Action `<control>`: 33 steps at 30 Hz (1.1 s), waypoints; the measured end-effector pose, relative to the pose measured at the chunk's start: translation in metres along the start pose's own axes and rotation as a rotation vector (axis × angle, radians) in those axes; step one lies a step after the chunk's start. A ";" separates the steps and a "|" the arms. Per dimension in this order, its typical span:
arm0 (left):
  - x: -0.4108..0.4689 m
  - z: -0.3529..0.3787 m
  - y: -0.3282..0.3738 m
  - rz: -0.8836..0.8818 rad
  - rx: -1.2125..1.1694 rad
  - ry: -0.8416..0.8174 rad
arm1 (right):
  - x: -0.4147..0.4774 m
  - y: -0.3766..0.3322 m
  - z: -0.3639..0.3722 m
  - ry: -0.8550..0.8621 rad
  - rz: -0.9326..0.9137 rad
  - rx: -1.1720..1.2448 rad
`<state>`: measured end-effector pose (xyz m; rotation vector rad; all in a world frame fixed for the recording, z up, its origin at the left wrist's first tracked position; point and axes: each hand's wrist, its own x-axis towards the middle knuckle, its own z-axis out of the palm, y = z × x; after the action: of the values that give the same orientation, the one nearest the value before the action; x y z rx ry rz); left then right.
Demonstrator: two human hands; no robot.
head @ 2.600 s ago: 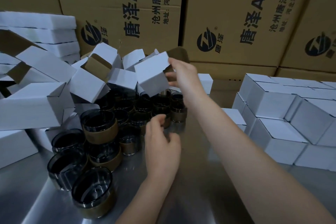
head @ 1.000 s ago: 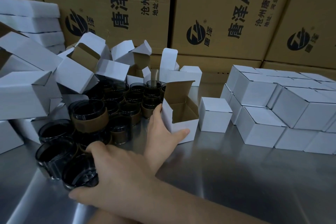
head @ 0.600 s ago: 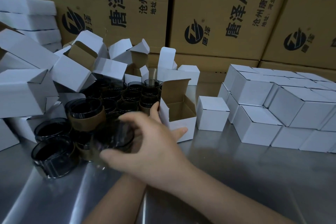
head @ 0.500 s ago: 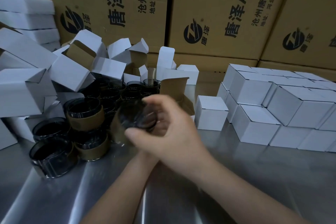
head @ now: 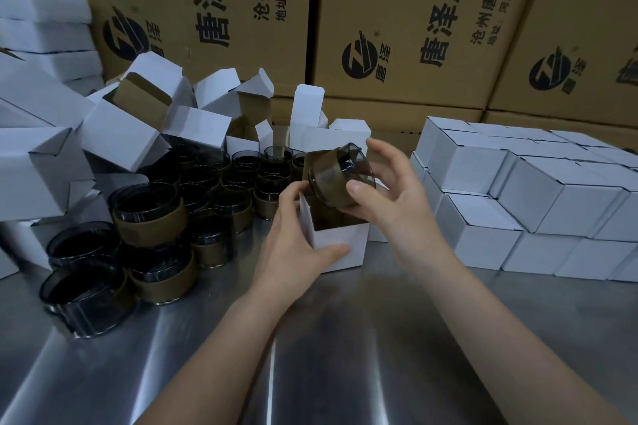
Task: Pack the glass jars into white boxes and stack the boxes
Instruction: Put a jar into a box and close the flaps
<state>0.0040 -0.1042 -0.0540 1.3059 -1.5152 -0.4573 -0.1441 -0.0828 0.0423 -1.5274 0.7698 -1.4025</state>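
My right hand (head: 390, 197) grips a dark glass jar (head: 336, 179) with a brown sleeve, tilted on its side just above the mouth of an open white box (head: 340, 245). My left hand (head: 297, 245) holds that box upright on the steel table, thumb across its front and fingers on its left side. Several more dark jars (head: 152, 217) stand clustered to the left. A stack of closed white boxes (head: 518, 197) sits at the right.
A loose heap of empty open white boxes (head: 124, 134) lies at the back left. Large brown cartons (head: 397, 28) wall off the back. The steel table (head: 328, 355) reflects light in front of me.
My right hand has picked a jar from the near left cluster and carried it right and up over the open box. My left hand kept hold of the box.
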 end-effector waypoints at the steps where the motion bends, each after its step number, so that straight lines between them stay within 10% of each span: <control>1: -0.001 -0.001 -0.001 0.004 0.002 0.001 | 0.001 0.001 -0.001 -0.024 -0.007 -0.003; 33: -0.015 -0.024 0.035 0.004 0.006 -0.092 | 0.008 -0.007 -0.015 0.069 0.025 -0.437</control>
<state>0.0056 -0.0714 -0.0236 1.3016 -1.5956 -0.5164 -0.1587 -0.0903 0.0508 -1.7949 1.1933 -1.3305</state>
